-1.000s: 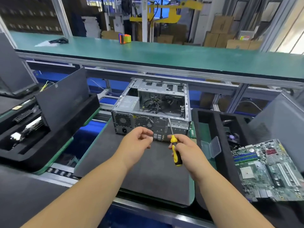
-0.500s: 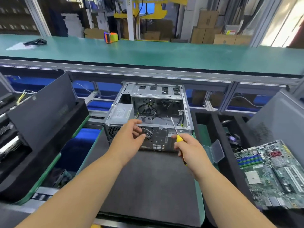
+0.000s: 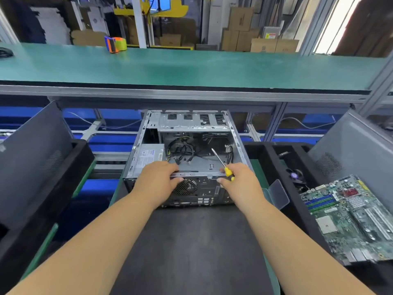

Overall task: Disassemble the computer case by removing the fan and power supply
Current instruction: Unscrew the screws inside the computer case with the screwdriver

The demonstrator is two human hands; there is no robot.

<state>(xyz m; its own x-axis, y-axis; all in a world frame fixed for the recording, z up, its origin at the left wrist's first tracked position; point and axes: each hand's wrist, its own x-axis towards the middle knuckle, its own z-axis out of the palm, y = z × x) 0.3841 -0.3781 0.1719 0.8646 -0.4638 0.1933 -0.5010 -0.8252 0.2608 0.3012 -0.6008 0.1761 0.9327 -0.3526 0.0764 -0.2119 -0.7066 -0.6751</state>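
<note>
Workbench: a long green bench top [image 3: 191,69] spans the far side, a tape dispenser [image 3: 116,44] standing on it.
Mat: a dark work mat [image 3: 191,241] carries the computer case [image 3: 191,124], which lies open side up at the mat's far end, rear panel toward the person.
Side panels: a dark panel [image 3: 34,158] leans at left, a grey one [image 3: 350,150] at right.
Motherboard: a green motherboard [image 3: 353,218] lies in the black tray at right.
Power supply: the grey power supply [image 3: 150,156] sits in the case's left rear corner, beside loose black cables [image 3: 182,150].
Fan grille: a round fan grille [image 3: 186,187] shows on the rear panel between the hands.
Left hand: the left hand [image 3: 157,182] grips the rear panel's top edge, fingers curled over it.
Right hand: the right hand [image 3: 238,184] clasps a yellow-handled screwdriver [image 3: 223,165], its shaft angled into the case, thumb against the rear panel.
</note>
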